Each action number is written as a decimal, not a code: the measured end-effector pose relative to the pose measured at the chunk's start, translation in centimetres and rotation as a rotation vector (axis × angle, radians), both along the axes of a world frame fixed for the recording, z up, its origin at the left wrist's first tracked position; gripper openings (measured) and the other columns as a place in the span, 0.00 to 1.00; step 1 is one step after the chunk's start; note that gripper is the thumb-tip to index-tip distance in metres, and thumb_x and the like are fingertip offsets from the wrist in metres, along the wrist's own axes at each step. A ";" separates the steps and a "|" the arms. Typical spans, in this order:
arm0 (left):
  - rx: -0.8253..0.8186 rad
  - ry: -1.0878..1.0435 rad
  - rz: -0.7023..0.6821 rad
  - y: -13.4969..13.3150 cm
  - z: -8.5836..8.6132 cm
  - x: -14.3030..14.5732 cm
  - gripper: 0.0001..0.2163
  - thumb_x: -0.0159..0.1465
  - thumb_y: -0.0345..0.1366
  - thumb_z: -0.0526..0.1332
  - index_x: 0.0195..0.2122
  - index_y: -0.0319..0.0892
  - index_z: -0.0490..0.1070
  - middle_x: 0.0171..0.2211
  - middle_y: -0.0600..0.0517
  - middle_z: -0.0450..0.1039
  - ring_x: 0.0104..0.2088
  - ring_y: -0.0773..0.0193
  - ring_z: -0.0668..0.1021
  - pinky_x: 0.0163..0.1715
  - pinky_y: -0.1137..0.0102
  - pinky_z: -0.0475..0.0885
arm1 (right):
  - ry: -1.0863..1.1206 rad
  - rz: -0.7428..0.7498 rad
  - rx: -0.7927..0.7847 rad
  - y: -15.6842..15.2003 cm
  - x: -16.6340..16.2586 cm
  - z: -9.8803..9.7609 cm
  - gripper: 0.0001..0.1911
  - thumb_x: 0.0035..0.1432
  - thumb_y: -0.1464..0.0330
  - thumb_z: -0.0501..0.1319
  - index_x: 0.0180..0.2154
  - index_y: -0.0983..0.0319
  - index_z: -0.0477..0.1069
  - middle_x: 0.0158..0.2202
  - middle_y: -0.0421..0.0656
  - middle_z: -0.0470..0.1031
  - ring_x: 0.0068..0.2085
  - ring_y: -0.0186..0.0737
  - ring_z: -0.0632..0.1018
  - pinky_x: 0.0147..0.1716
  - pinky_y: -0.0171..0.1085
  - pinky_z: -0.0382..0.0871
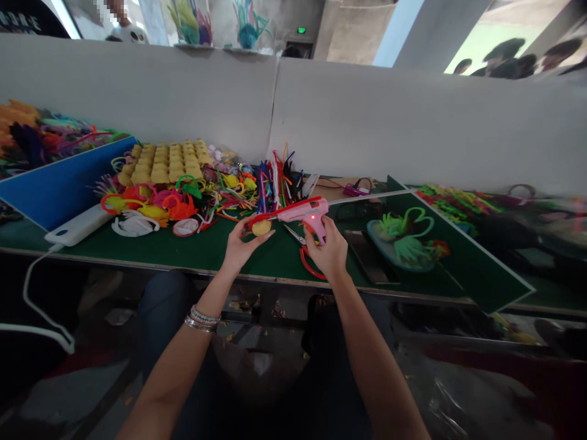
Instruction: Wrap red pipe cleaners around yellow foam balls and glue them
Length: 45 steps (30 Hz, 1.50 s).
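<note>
My right hand point(329, 252) is closed around the grip of a pink glue gun point(303, 213) whose red light is lit. Its nozzle points left toward a small yellow ball point(261, 227) pinched in the fingers of my left hand point(241, 242). A red pipe cleaner point(268, 215) runs along the top of the ball, between it and the gun's tip. Both hands hover just above the green table point(192, 249), near its front edge. Scissors with red handles point(306, 256) lie partly under my right hand.
A yellow tray of foam pieces point(162, 162) and heaps of coloured pipe cleaners point(275, 177) lie behind the hands. A white power strip point(77, 226) with its cord sits at left beside a blue panel point(59, 183). A plate with green craft shapes point(403, 241) is at right. White partitions point(367, 116) close the back.
</note>
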State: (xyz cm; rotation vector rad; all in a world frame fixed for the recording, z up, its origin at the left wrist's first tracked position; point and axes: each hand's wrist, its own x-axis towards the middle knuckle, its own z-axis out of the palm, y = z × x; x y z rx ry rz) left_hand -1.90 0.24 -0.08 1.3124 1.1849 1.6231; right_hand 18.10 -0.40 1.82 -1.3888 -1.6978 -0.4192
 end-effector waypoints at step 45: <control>-0.064 -0.012 -0.026 0.3 -0.1 -0.2 0.25 0.42 0.42 0.71 0.42 0.41 0.71 0.42 0.47 0.76 0.45 0.56 0.76 0.46 0.63 0.69 | -0.037 -0.089 0.063 0.3 0.0 -0.3 0.23 0.53 0.54 0.56 0.44 0.64 0.66 0.38 0.52 0.76 0.35 0.45 0.78 0.27 0.36 0.69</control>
